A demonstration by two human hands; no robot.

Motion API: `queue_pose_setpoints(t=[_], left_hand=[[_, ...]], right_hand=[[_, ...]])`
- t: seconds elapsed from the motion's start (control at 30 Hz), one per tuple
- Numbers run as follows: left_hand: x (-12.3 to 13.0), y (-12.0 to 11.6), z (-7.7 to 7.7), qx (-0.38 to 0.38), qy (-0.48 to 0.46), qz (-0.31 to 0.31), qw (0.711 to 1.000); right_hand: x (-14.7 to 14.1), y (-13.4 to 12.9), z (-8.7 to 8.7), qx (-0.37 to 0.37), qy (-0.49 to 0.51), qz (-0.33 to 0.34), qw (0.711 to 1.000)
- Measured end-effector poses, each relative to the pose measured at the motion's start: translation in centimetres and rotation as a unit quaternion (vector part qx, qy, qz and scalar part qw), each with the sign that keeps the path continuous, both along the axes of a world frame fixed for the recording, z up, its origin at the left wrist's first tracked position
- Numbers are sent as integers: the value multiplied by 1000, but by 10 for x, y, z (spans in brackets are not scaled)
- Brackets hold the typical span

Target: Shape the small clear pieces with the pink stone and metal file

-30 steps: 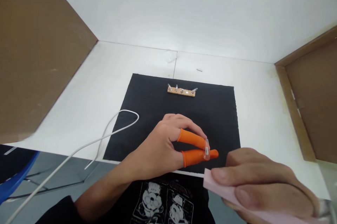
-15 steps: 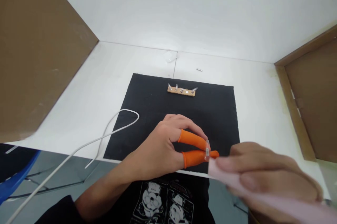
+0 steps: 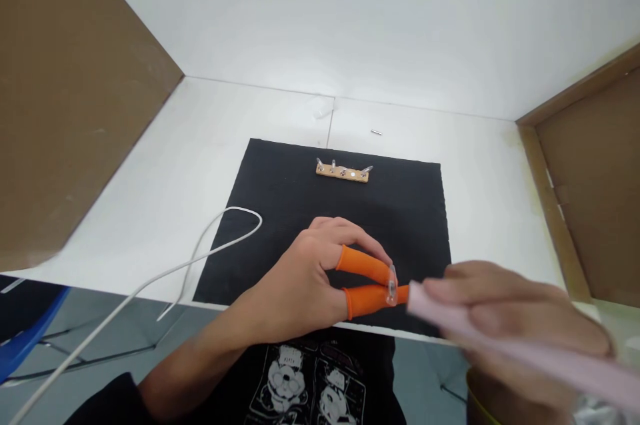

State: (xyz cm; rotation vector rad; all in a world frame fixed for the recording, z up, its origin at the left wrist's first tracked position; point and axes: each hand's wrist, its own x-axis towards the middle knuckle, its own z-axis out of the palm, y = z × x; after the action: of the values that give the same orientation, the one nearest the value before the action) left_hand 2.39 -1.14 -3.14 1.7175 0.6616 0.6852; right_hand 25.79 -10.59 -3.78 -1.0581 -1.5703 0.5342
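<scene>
My left hand [image 3: 325,272], with orange covers on thumb and index finger, pinches a small clear nail-shaped piece [image 3: 392,286] over the front edge of the black mat [image 3: 300,205]. Close on its right, my right hand [image 3: 510,318], blurred, grips a long pale pink strip [image 3: 500,342]. The strip's end lies just right of the clear piece, and an orange-covered fingertip shows between them. Farther back on the mat, a small wooden strip [image 3: 342,173] bears several clear pieces standing at angles and a white dot.
A white cable [image 3: 150,282] loops over the mat's left edge. Behind the mat lie a small metal pin [image 3: 377,132] and a clear plastic bit [image 3: 323,108]. Brown panels [image 3: 75,98] flank the white table [image 3: 170,145]. A bin [image 3: 480,398] stands below at right.
My right hand and the pink strip have moved slightly right, away from the clear piece. My left hand keeps its pinch. The whole view has shifted a little.
</scene>
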Motion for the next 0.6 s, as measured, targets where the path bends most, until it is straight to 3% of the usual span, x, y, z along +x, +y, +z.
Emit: queue_pose_setpoints(t=[0.13,0.3,0.37,0.47,0.53,0.6], left_hand=[[-1,0,0,-2,6,4,1000],[2,2,-1,-2,8,9,1000],[2,1,-1,1,2,5,1000],[1,-1,-2,6,-8,0,1000],[1,-1,-2,9,-11,0,1000],[1,0,-2,12,-13,3,1000]], right_hand=[[17,10,-4,52,24,14,998],[10,9,8,27,-55,208,976],[12,8,4,25,-39,162,986],[16,8,-5,35,11,16,999],[13,10,-5,39,10,14,999],[6,13,-1,42,3,64,997]])
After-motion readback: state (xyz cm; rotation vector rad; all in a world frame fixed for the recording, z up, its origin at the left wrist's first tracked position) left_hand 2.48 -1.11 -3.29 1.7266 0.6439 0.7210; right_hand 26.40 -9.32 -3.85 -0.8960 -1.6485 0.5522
